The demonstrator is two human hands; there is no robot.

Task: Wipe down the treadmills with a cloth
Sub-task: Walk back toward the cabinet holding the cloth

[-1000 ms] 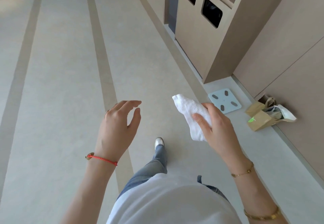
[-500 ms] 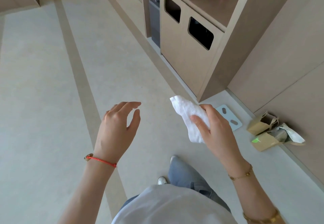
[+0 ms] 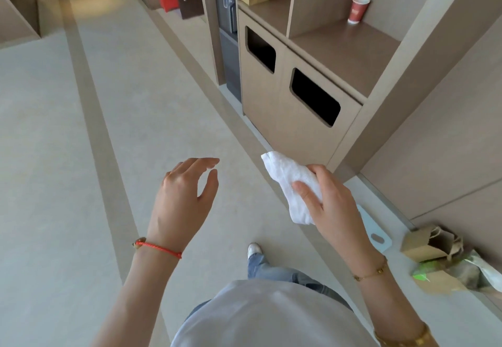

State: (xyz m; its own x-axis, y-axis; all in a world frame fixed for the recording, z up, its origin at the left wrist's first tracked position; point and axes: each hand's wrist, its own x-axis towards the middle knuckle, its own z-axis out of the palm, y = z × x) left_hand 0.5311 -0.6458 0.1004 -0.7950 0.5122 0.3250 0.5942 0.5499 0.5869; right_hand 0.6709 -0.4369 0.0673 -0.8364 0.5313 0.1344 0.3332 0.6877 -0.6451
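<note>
Pale floor (image 3: pixel 54 156) with darker stripes, wooden bin cabinet (image 3: pixel 296 107) along the wall on the right. White cloth (image 3: pixel 288 183) is being held up in the air over the floor, in front of the cabinet, bunched. Right hand (image 3: pixel 331 205) is gripping the cloth, thumb and fingers curled round it. Left hand (image 3: pixel 184 197) is hovering beside it, apart, fingers loosely spread, holding nothing. Red cup (image 3: pixel 358 10) is standing on the cabinet shelf. Paper bags (image 3: pixel 429 246) are lying by the wall, pale blue scale (image 3: pixel 377 235) just beside them.

Soft, nubbly white terry cloth (image 3: pixel 288 181); smooth matt floor (image 3: pixel 54 156); matt wood-grain cabinet (image 3: pixel 271 97); creased brown paper bags (image 3: pixel 426 246).
</note>
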